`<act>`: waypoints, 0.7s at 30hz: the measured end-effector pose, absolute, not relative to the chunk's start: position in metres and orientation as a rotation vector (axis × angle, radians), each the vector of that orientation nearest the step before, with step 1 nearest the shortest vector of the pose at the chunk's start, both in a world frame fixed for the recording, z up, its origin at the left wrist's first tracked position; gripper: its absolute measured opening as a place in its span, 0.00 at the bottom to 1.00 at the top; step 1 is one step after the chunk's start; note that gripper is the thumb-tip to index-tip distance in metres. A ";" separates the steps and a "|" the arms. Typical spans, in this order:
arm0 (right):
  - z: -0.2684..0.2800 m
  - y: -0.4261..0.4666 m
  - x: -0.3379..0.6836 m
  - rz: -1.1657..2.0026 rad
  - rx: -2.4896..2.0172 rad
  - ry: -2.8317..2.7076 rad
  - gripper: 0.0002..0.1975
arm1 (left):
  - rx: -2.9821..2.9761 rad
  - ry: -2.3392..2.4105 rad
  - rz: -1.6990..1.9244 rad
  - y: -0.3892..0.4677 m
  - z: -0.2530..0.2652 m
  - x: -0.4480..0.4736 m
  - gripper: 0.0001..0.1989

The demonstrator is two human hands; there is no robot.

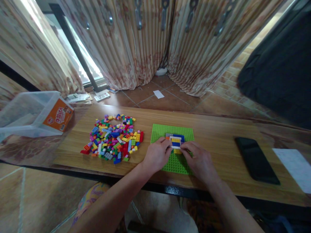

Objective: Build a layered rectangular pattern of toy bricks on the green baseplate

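A green baseplate (178, 166) lies on the wooden table, with a small build of toy bricks (177, 141) on its upper middle. Blue, white, yellow, grey and orange bricks show in that build. Along its near side runs a white brick (175, 147). My left hand (157, 153) is closed at the left end of this white brick, fingertips pressed to it. At its right end, my right hand (198, 158) pinches with thumb and forefinger. The fingers partly hide the sides of the build. A yellow brick (177, 151) sticks out just below the white one.
Left of the baseplate spreads a heap of loose coloured bricks (114, 137). A clear plastic box (31, 113) with an orange label stands at the far left. To the right lie a black phone (256, 160) and a white paper (293, 165). Curtains (145, 48) hang beyond the table.
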State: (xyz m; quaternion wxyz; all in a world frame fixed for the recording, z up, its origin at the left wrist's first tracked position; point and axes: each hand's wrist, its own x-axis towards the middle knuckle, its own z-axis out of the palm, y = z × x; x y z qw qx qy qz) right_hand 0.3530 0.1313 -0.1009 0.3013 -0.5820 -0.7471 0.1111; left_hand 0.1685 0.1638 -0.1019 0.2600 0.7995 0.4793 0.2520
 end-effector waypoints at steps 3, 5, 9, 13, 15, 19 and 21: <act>-0.103 0.133 0.354 0.306 -1.523 -1.967 0.08 | 2.152 1.289 0.725 0.165 -0.104 0.170 0.04; -0.104 0.134 0.354 0.326 -1.511 -1.957 0.08 | 2.135 1.277 0.770 0.166 -0.105 0.170 0.04; -0.105 0.135 0.352 0.347 -1.521 -1.926 0.07 | 2.069 1.256 0.838 0.167 -0.106 0.169 0.04; -0.106 0.136 0.352 0.403 -1.515 -1.872 0.07 | 2.018 1.237 0.859 0.168 -0.105 0.169 0.04; -0.107 0.137 0.353 0.433 -1.504 -1.850 0.07 | 1.998 1.231 0.867 0.168 -0.105 0.169 0.04; -0.106 0.136 0.355 0.460 -1.496 -1.835 0.07 | 1.973 1.221 0.883 0.169 -0.105 0.170 0.06; -0.106 0.136 0.355 0.456 -1.495 -1.832 0.07 | 1.966 1.219 0.888 0.169 -0.106 0.170 0.06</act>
